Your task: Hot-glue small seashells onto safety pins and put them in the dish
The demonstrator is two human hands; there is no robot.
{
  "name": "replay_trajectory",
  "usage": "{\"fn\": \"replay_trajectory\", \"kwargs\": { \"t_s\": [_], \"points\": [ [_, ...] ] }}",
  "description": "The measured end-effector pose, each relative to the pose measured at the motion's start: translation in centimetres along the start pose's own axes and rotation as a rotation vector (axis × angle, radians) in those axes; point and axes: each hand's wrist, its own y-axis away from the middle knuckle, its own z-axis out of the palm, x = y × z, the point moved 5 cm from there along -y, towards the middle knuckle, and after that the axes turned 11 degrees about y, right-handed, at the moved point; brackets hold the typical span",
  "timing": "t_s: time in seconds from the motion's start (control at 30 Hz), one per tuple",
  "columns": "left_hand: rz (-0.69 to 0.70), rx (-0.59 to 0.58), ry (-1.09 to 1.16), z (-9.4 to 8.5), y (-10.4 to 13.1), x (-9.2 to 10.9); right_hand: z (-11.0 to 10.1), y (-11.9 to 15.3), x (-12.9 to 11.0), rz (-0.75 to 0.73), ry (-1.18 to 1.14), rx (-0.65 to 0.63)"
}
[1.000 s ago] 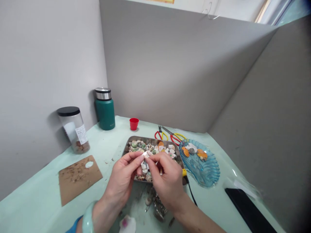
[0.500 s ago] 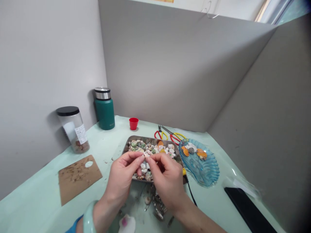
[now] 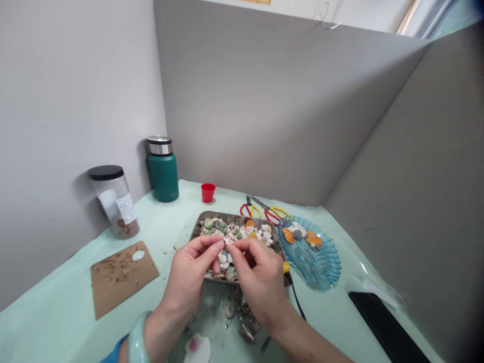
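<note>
My left hand and my right hand meet at their fingertips over the near part of a metal tray. Each is closed in a pinch of thumb and forefinger. Whatever sits between the fingertips is too small and too covered to name. Small seashells in white, green and orange fill the tray beneath. Below the hands, a heap of shiny metal pieces lies on the table, partly behind my right hand. A white shell with a pink spot rests near the front edge.
On the left are a brown board, a black-lidded jar and a green flask. A red cup and scissors stand behind. To the right are a blue glass plate, a yellow-ended tool with cord and a black slab.
Almost nothing differs. Both hands keep their fingertips together over the tray, with only a slight shift of the fingers.
</note>
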Motion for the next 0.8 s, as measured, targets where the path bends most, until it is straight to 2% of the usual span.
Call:
{"fn": "replay_trajectory", "kwargs": {
  "t_s": [0.17, 0.67, 0.8],
  "points": [
    [-0.025, -0.011, 0.029, -0.04, -0.04, -0.27, -0.02, -0.01, -0.16, -0.006, -0.009, -0.011],
    [-0.033, -0.030, 0.062, 0.05, 0.32, -0.36, 0.29, 0.58, -0.59, -0.178, 0.123, 0.015],
    [-0.033, -0.023, 0.062, 0.06, 0.28, -0.42, 0.20, 0.65, -0.65, -0.189, 0.128, 0.065]
  ]
}}
